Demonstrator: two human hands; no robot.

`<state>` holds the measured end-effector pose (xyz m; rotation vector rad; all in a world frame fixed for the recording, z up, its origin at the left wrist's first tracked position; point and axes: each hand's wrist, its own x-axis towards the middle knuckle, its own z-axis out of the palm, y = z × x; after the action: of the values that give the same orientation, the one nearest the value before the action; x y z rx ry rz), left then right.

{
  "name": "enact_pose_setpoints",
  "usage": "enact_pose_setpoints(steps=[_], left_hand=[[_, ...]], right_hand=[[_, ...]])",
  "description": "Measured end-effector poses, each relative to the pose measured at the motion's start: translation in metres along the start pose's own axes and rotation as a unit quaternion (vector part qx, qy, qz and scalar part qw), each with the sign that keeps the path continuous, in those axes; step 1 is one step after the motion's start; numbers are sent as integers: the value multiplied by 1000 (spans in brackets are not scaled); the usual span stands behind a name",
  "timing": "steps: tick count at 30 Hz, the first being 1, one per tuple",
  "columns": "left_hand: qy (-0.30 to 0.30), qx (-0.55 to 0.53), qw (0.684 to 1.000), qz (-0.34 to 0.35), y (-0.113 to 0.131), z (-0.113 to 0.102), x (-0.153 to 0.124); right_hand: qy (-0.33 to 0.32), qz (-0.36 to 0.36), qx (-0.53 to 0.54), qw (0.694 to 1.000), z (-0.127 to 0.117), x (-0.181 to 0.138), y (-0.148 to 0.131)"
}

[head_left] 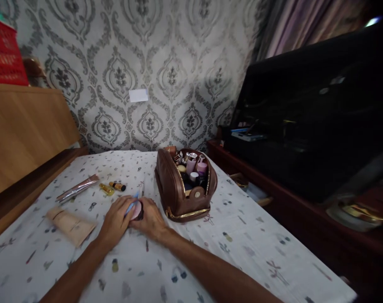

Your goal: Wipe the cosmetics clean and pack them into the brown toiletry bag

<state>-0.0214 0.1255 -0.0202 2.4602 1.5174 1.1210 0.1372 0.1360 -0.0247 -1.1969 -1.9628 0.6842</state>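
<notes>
The small round compact [136, 210] was between my two hands, low on the patterned sheet [242, 235] of the bed, near the middle and just left of the brown pouch [179, 191]. My left hand [115, 223] closed its grip on the left side of the compact, and something light blue showed at the fingertips, but I could not tell what it was. My right hand [150, 221] closed its grip on the right side and held the compact down against the sheet.

I judged that the compact could slip out, because the bed was soft and both grips pressed on a small smooth thing from the sides. If a lid came off suddenly, my right hand could jerk to the right and knock the pouch, which stood open and upright with many small bottles and jars inside; they could spill.

To the left and a little farther lay two small yellow tubes [112, 187], close to each other, and beyond them a long rose-coloured tube [78, 188]. Nearer on the left lay a flat beige tube [71, 225], well apart from my hands. A wooden headboard [24, 130] stood at the far left, and a dark case [311, 113] on the furniture to the right. Nothing lay between my hands and the pouch.
</notes>
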Motion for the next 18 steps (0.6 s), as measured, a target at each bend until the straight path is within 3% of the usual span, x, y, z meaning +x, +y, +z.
enact_pose_setpoints(steps=[4,7,9,12,18], left_hand=[[2,8,996,89,7,4,-3],[14,-2,995,103,10,3,-2],[33,-28,997,63,11,-1,0],[64,-100,991,-53,13,-9,3],[81,-271,930,-235,4,-7,7]], right_hand=[[43,34,11,998,2,0,2],[60,37,64,995,0,1,2],[69,28,132,988,-2,2,2],[63,36,243,967,-3,3,4],[2,125,420,899,1,6,6]])
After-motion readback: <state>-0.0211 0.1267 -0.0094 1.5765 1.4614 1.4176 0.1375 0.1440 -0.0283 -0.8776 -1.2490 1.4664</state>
